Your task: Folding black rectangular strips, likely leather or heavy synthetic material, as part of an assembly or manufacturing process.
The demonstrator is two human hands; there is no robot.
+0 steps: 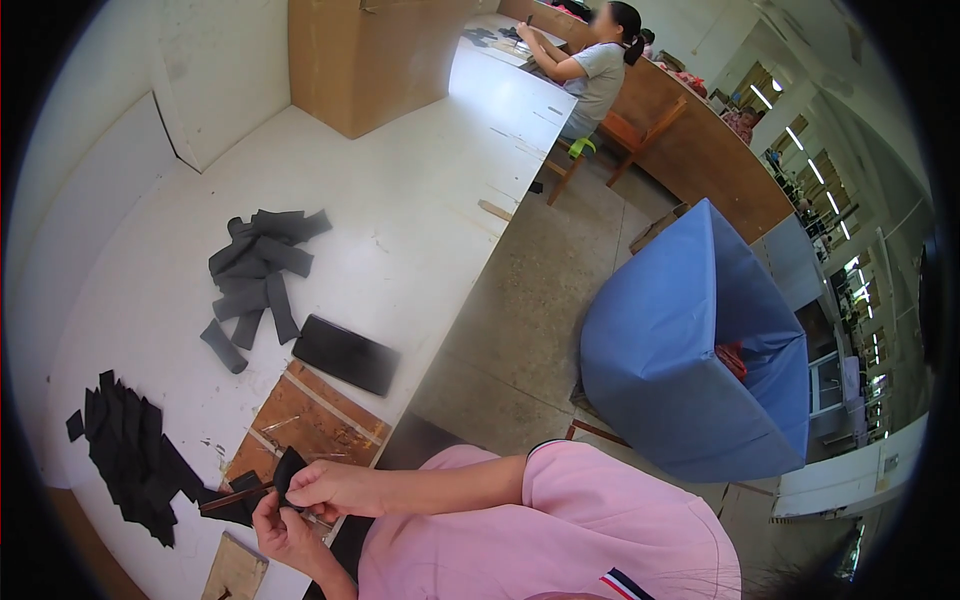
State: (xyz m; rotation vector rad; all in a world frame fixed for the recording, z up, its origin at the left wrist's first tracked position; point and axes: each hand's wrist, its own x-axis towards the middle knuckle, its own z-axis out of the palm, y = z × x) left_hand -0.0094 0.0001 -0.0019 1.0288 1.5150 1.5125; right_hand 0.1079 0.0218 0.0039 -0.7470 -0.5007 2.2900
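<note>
Over your long white bench [400, 200], near the flat brown rectangular board [318, 422] that looks like wood, your right hand [338, 488] pinches a small, bent black cloth piece [288, 466]. Your left hand [284, 541] curls close under it; I can't tell its grip. Best hold the cloth softly, and the thin brown stick [236, 497] straight, so nothing pokes through.

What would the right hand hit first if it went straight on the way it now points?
The black fabric piece the right hand pinches; past that, probably the thin brown rod near the left hand, though depth there is unclear.
</note>
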